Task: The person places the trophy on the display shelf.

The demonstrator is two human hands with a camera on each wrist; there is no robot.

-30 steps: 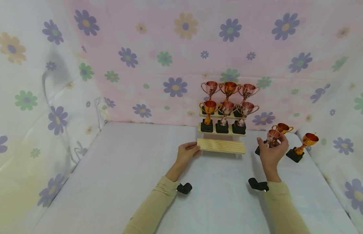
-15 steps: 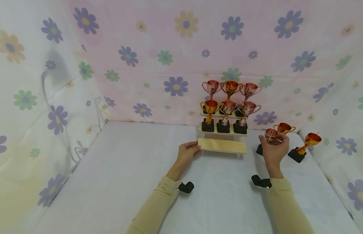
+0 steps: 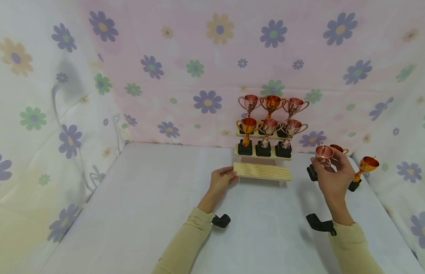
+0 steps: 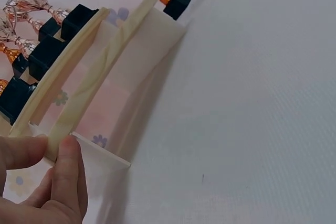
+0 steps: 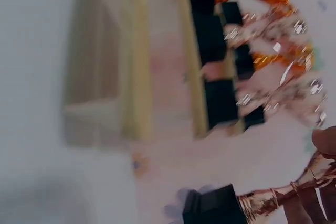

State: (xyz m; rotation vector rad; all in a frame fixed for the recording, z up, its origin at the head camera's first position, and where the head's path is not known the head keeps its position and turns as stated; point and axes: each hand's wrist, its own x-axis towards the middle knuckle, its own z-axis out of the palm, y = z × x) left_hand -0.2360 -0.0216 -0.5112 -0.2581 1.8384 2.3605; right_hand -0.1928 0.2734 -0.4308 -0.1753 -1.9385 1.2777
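Observation:
My left hand (image 3: 222, 183) pinches the left end of the lowest wooden shelf board (image 3: 262, 171) of a three-step display stand, thumb on top and fingers beneath. That board bears nothing. My right hand (image 3: 335, 179) holds a small rose-gold trophy cup (image 3: 323, 153) by its upper part, and its black base (image 5: 215, 205) points left, toward the stand. Behind this hand a gold trophy (image 3: 339, 148) is mostly hidden. Another gold trophy (image 3: 368, 164) stands to the right, its base partly covered by the hand.
Rose-gold and gold trophies stand in rows of three on the middle shelf (image 3: 271, 156) and top shelf (image 3: 240, 133). White cloth covers the table (image 3: 157, 198). A flowered curtain (image 3: 171, 45) closes off the back and both sides.
My right hand has shifted to the right with the rose-gold trophy, whose cup now appears larger and nearer the camera. My left hand keeps its pinch on the lowest board.

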